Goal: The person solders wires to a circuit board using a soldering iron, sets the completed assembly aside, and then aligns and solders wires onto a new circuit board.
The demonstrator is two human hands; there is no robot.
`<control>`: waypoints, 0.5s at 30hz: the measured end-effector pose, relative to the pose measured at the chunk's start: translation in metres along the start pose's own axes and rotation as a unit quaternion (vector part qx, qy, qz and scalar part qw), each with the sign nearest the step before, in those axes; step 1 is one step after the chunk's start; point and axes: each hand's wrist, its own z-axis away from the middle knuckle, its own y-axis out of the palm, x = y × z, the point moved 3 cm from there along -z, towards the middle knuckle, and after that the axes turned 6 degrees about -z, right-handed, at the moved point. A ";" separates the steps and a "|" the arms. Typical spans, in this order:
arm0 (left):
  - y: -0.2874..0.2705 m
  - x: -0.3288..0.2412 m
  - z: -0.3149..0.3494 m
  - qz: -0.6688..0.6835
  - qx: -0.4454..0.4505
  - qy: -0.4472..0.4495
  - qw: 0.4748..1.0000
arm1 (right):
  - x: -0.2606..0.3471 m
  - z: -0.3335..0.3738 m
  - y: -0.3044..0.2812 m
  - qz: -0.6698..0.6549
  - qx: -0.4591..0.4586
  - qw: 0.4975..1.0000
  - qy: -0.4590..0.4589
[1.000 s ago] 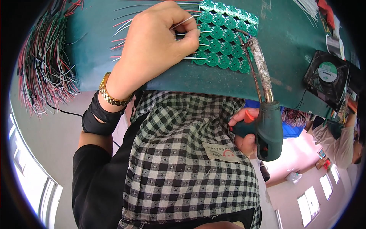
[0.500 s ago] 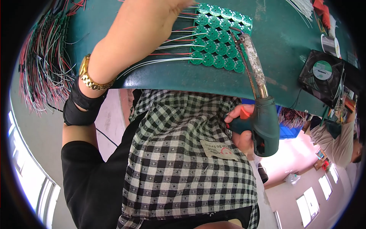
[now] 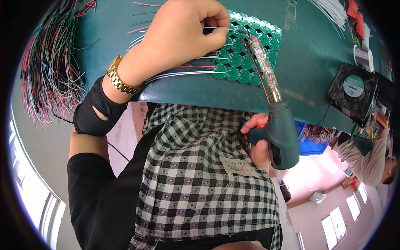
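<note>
A panel of round green circuit boards (image 3: 238,60) lies on the green table, with red and white wires (image 3: 183,75) running out from its left side. My left hand (image 3: 185,37) is over the panel's left edge, thumb and forefinger pinched on a thin white wire (image 3: 224,28) whose end reaches a board. In my right hand (image 3: 259,146) is a soldering gun (image 3: 283,133) with a dark green body. Its metal barrel (image 3: 264,62) slants up over the panel. The bent tip is close to the white wire's end; whether they touch, I cannot tell.
Bundled red, black and white wires (image 3: 48,75) hang over the table's left side. To the right are a black fan (image 3: 353,89), a solder spool (image 3: 363,58) and white wires (image 3: 329,14). A blue crate (image 3: 310,146) and another person (image 3: 366,154) are beyond the table edge.
My left hand has come down and right onto the panel, with the wire now visible in its pinch. The soldering gun has shifted left, its tip nearer my fingers. The panel has shifted slightly in view.
</note>
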 end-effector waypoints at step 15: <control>-0.005 -0.017 -0.014 -0.172 0.177 -0.344 0.906 | 0.004 -0.003 0.003 0.008 -0.035 0.999 -0.002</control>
